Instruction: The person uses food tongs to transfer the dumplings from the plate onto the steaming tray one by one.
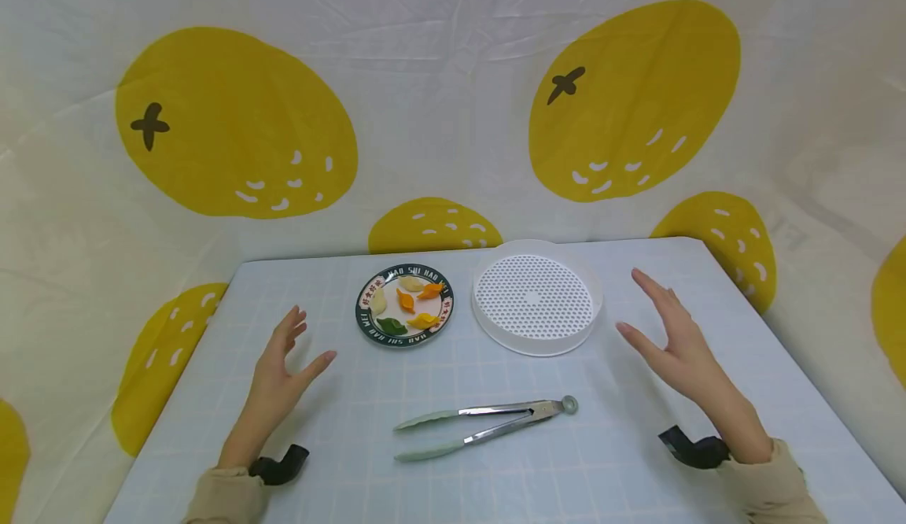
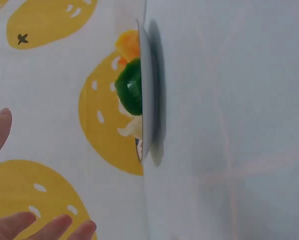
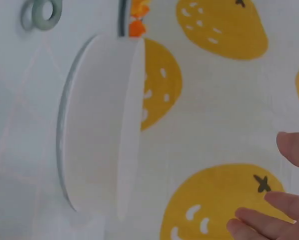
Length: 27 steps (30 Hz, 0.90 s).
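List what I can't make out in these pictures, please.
Left wrist: most of the face of the plate, seen edge-on; most of the left hand, past the picture's edge.
Right wrist: holes of the strainer, hidden by its wall; the tongs beyond their ring, cut off above.
Head: the left sleeve, cut off below.

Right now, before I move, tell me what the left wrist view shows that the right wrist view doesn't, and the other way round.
Only the left wrist view shows the green piece, a pale piece and the left grip.

Only the right wrist view shows the round white tray, side-on, the tongs' ring and the right grip.

Both share orange pieces, part of the plate, the pale tabletop and the yellow-fruit backdrop.
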Motion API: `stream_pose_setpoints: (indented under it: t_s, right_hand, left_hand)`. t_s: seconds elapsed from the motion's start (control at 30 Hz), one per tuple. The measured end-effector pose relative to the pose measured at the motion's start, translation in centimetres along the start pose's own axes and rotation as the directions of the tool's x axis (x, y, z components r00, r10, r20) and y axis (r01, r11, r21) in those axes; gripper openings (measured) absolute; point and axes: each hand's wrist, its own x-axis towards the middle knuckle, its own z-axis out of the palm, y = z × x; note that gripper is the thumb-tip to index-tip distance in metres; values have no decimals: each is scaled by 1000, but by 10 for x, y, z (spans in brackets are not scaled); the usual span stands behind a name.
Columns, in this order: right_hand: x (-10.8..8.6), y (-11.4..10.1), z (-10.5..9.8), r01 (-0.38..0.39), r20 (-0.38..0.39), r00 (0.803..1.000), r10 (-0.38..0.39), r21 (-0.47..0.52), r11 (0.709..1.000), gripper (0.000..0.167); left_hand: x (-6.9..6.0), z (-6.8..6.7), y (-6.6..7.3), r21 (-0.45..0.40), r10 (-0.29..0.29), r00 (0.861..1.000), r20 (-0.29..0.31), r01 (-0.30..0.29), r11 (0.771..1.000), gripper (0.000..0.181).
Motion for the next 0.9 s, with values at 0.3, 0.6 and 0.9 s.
stream_pose_setpoints:
  t_s: [0.3, 0.6, 0.9]
  right_hand:
    - [6, -30, 21, 4, -7, 1000, -2, 290, 957, 60]
    - [8, -46, 58, -15, 158, 983, -92, 572, 820, 50]
    - [2, -49, 101, -82, 292, 945, -150, 652, 754, 46]
  left_hand:
    - [11, 12, 10, -247, -102, 991, -87, 78, 966, 91]
    - [34, 35, -4, -287, -245, 969, -43, 223, 932, 101]
    - [47, 48, -16, -334, -257, 963, 78, 268, 904, 109]
